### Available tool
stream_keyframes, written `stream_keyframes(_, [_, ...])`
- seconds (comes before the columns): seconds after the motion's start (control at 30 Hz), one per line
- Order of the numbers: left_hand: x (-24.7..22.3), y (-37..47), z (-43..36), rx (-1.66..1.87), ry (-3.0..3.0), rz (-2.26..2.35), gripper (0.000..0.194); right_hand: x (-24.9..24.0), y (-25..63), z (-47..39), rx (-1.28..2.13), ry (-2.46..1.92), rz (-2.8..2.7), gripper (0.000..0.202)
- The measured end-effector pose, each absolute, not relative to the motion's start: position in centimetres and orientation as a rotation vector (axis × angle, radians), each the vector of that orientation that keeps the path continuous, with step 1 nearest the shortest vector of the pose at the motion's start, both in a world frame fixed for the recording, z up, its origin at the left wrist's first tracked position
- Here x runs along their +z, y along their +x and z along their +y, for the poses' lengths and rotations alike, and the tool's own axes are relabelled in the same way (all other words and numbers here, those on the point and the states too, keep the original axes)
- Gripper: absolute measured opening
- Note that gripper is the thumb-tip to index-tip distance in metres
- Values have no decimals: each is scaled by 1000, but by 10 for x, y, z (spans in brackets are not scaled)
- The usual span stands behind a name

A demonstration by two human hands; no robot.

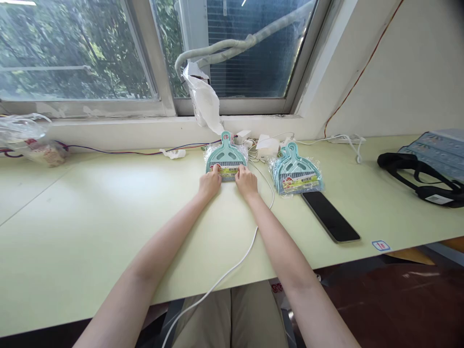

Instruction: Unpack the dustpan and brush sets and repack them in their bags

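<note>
Wrapper [244, 150] holds a dustpan [227, 155] between left hand [210, 184] and right hand [247, 182].

Daylight from the window [72, 53] glares on the table [90, 208]; top-right perhaps vignetted.

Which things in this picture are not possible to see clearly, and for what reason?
All in the head view:
Lower corners of the packaged dustpan: hidden by the left hand and right hand.
Fine print on its label: too small.
Clear plastic bag: cut off by the left edge.
Blue package: cut off by the right edge.
</note>
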State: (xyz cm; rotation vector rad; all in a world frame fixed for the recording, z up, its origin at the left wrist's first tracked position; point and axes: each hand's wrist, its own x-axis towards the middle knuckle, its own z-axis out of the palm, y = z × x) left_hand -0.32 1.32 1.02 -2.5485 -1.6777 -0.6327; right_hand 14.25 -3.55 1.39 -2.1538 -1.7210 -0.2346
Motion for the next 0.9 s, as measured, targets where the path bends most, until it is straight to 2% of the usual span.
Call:
stream_keyframes(0.2, [8,-4,13,-925,-2667,-1291,25,11,144,-33,-263,-2153,-1746,34])
stream_keyframes(0.37, [7,-3,13,-1095,-2760,-905,31,11,144,-34,-260,-2171,-1750,29])
stream_keyframes(0.63, [5,-4,15,-1167,-2741,-850,28,13,143,-36,-255,-2174,-1737,28])
stream_keyframes(0.9, [0,-3,20,-1393,-2636,-757,28,16,141,-40,-264,-2059,-1865,27])
